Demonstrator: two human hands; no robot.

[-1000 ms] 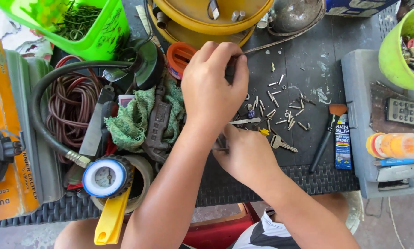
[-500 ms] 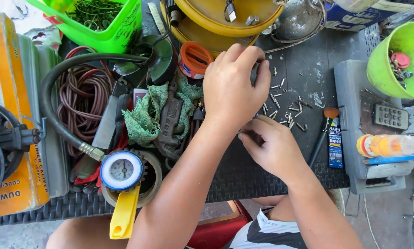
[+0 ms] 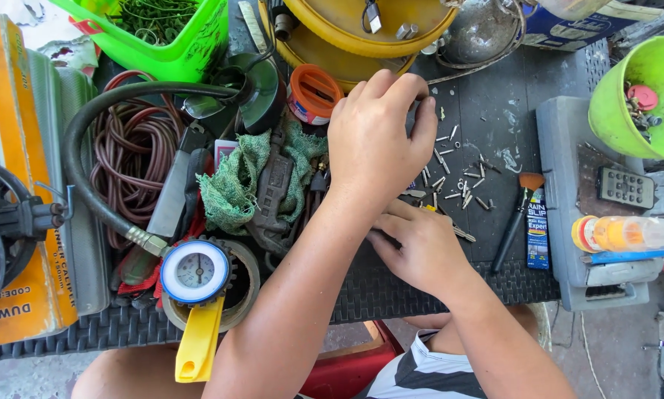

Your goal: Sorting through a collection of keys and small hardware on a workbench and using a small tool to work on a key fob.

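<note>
Hands (image 3: 395, 199) over small metal screws (image 3: 458, 185), grip unclear

A workshop, probably a small repair stall, is suggested: the dark bench (image 3: 495, 111) is crowded with a pressure gauge (image 3: 196, 271) on a black hose (image 3: 88, 185), coiled cable (image 3: 132, 162), scattered screws (image 3: 458, 174), a green rag (image 3: 232, 185) and tubs of hardware.

Left hand (image 3: 380, 140) is curled over scattered small screws (image 3: 458, 181) on the dark counter (image 3: 495, 111); right hand (image 3: 417, 247) is laid flat beside them.
</note>
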